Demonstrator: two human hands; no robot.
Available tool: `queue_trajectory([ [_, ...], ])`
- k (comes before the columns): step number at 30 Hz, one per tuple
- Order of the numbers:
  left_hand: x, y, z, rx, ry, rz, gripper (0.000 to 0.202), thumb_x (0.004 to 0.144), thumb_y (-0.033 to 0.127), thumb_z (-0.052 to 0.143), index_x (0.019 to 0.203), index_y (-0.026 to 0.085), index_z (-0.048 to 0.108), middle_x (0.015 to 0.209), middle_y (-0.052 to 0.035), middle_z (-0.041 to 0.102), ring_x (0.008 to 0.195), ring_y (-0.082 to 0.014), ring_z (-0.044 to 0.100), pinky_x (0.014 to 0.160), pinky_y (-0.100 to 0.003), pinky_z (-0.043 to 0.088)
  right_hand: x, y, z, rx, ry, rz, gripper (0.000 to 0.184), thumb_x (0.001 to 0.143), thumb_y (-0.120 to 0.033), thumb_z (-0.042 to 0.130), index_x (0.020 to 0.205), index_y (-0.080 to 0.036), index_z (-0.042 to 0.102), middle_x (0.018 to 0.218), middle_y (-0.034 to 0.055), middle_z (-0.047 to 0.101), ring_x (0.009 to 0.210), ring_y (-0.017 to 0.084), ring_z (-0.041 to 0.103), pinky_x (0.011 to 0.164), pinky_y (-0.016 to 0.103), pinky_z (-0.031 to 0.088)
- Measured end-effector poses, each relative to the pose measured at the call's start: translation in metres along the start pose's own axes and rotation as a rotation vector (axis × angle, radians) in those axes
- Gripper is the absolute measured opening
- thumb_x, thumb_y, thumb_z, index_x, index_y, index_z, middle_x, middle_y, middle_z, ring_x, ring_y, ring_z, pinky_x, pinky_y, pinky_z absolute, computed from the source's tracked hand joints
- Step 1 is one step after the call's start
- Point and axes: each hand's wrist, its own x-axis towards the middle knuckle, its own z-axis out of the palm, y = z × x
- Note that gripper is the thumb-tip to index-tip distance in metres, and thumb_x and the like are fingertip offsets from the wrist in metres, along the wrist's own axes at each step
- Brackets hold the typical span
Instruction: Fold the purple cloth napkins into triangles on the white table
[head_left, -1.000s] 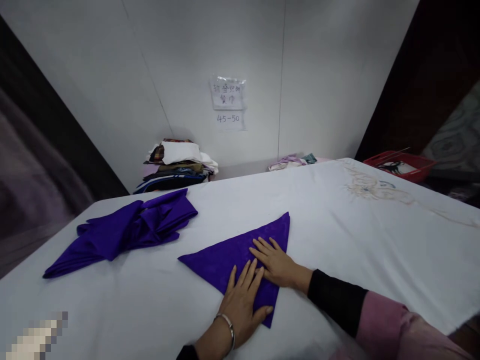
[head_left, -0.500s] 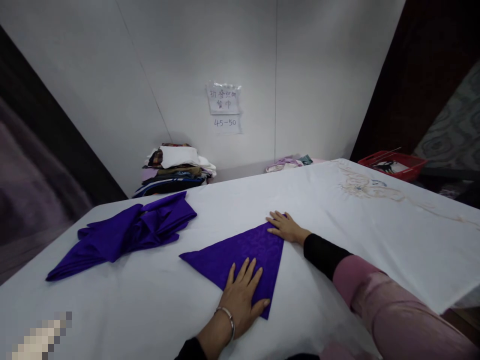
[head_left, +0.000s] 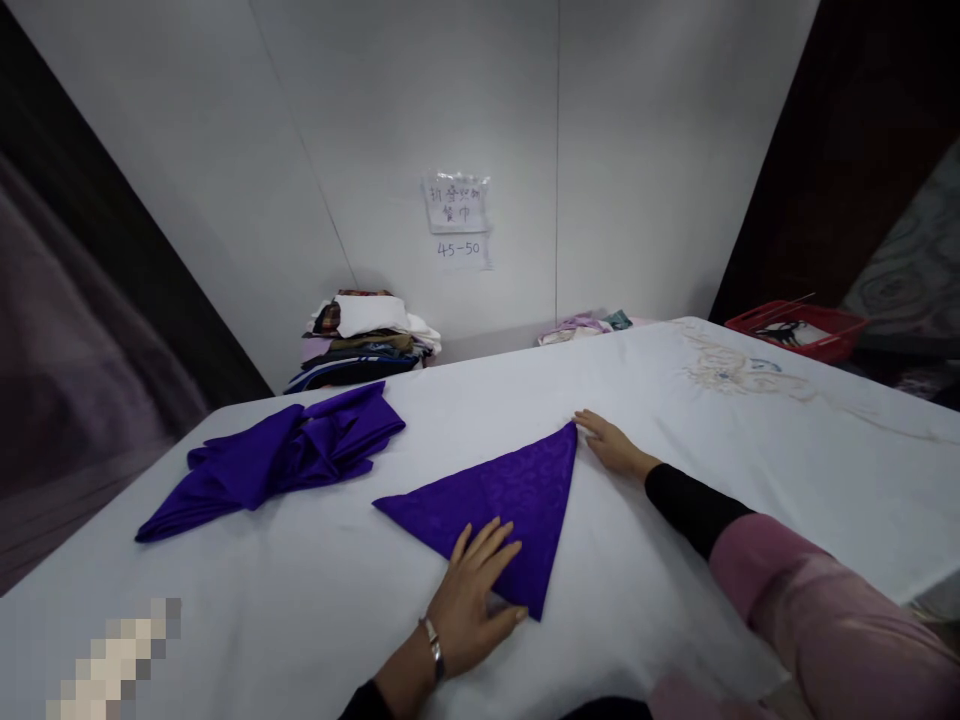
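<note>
A purple napkin (head_left: 510,500) folded into a triangle lies flat on the white tablecloth (head_left: 675,560). My left hand (head_left: 472,595) rests on its near corner, fingers spread flat. My right hand (head_left: 611,445) reaches out to the triangle's far tip, fingers stretched flat on the cloth right beside it. Neither hand holds anything. Both wrists have dark cuffs; the right arm wears a pink sleeve.
A loose heap of purple napkins (head_left: 277,455) lies at the left of the table. A stack of folded cloths (head_left: 364,335) sits by the wall, with more fabric (head_left: 585,322) further right. A red basket (head_left: 799,328) stands beyond the far right edge. A paper label (head_left: 456,205) hangs on the wall.
My right hand has slid from the middle of the triangle up along its edge to the far tip. My left hand stays pressed on the near corner.
</note>
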Motion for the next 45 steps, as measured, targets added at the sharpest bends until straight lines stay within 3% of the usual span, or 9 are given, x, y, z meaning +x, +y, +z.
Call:
queue_trajectory([
  [6, -0.01, -0.001, 0.001, 0.104, 0.027, 0.027, 0.053, 0.07, 0.007, 0.046, 0.119, 0.026, 0.053, 0.128, -0.0035, 0.053, 0.123, -0.0226, 0.042, 0.107, -0.049, 0.025, -0.014, -0.005, 0.005, -0.009, -0.011, -0.368, 0.046, 0.082, -0.013, 0.037, 0.124, -0.018, 0.054, 0.136, 0.0088, 0.046, 0.131, 0.022, 0.03, 0.105, 0.046, 0.029],
  [12, 0.019, 0.005, -0.001, 0.145, 0.037, -0.014, 0.058, 0.06, 0.001, 0.044, 0.112, 0.023, 0.058, 0.12, -0.0045, 0.06, 0.112, -0.0227, 0.051, 0.101, -0.047, 0.035, -0.004, -0.01, 0.006, -0.067, -0.049, -0.38, 0.041, 0.086, -0.016, 0.036, 0.121, -0.02, 0.057, 0.132, 0.009, 0.05, 0.128, 0.024, 0.035, 0.103, 0.049, 0.03],
  [18, 0.035, -0.002, -0.018, -0.001, 0.295, -0.025, 0.051, 0.064, 0.003, 0.041, 0.108, 0.022, 0.06, 0.107, -0.0039, 0.066, 0.101, -0.0204, 0.058, 0.09, -0.041, 0.045, -0.015, -0.02, 0.004, -0.041, -0.095, -0.387, 0.049, 0.078, -0.015, 0.043, 0.125, -0.022, 0.054, 0.133, 0.0078, 0.048, 0.128, 0.024, 0.035, 0.105, 0.05, 0.024],
  [27, 0.057, 0.01, -0.085, -0.234, 0.436, -0.087, 0.023, 0.081, 0.017, 0.046, 0.094, 0.022, 0.064, 0.092, -0.0004, 0.068, 0.088, -0.016, 0.061, 0.081, -0.03, 0.048, -0.015, -0.05, -0.008, 0.138, -0.126, -0.336, 0.034, 0.078, -0.018, 0.042, 0.104, -0.024, 0.063, 0.115, 0.0035, 0.062, 0.121, 0.024, 0.044, 0.106, 0.049, 0.021],
  [30, 0.055, 0.019, -0.114, -0.348, 0.471, -0.162, 0.018, 0.084, 0.027, 0.048, 0.085, 0.021, 0.066, 0.08, 0.001, 0.067, 0.076, -0.0146, 0.06, 0.07, -0.026, 0.048, -0.02, -0.063, -0.033, 0.301, -0.154, -0.232, 0.028, 0.079, -0.022, 0.042, 0.096, -0.023, 0.065, 0.095, 0.0021, 0.068, 0.099, 0.022, 0.058, 0.1, 0.047, 0.031],
  [35, 0.043, 0.029, -0.17, -0.705, 0.518, -0.363, 0.025, 0.074, 0.041, 0.062, 0.076, 0.017, 0.066, 0.064, 0.0018, 0.064, 0.058, -0.0144, 0.059, 0.051, -0.024, 0.048, -0.038, -0.09, -0.099, 0.719, -0.31, -0.023, 0.021, 0.077, -0.035, 0.056, 0.086, -0.018, 0.064, 0.079, 0.0027, 0.065, 0.074, 0.018, 0.06, 0.071, 0.032, 0.049],
  [40, 0.063, 0.005, -0.206, -0.981, 0.396, -0.523, 0.03, 0.066, 0.038, 0.071, 0.083, 0.014, 0.066, 0.069, -0.0017, 0.068, 0.057, -0.0163, 0.063, 0.054, -0.029, 0.052, -0.043, -0.103, -0.136, 0.929, -0.565, 0.118, 0.03, 0.074, -0.036, 0.063, 0.097, -0.017, 0.063, 0.083, 0.0035, 0.066, 0.07, 0.017, 0.062, 0.067, 0.031, 0.05],
  [42, 0.081, -0.017, -0.197, -1.027, 0.254, -0.605, 0.028, 0.066, 0.033, 0.071, 0.085, 0.013, 0.065, 0.07, -0.0027, 0.068, 0.057, -0.0159, 0.063, 0.057, -0.03, 0.053, -0.037, -0.097, -0.126, 0.949, -0.62, 0.131, 0.035, 0.074, -0.036, 0.062, 0.104, -0.017, 0.061, 0.088, 0.0041, 0.067, 0.073, 0.017, 0.063, 0.071, 0.032, 0.05],
  [45, 0.106, -0.057, -0.159, -0.944, 0.114, -0.749, 0.024, 0.07, 0.03, 0.069, 0.084, 0.011, 0.063, 0.072, -0.0056, 0.068, 0.061, -0.0175, 0.064, 0.062, -0.032, 0.053, -0.023, -0.079, -0.092, 0.775, -0.641, 0.152, 0.036, 0.076, -0.034, 0.056, 0.108, -0.018, 0.06, 0.092, 0.0051, 0.068, 0.076, 0.018, 0.064, 0.072, 0.032, 0.05],
])
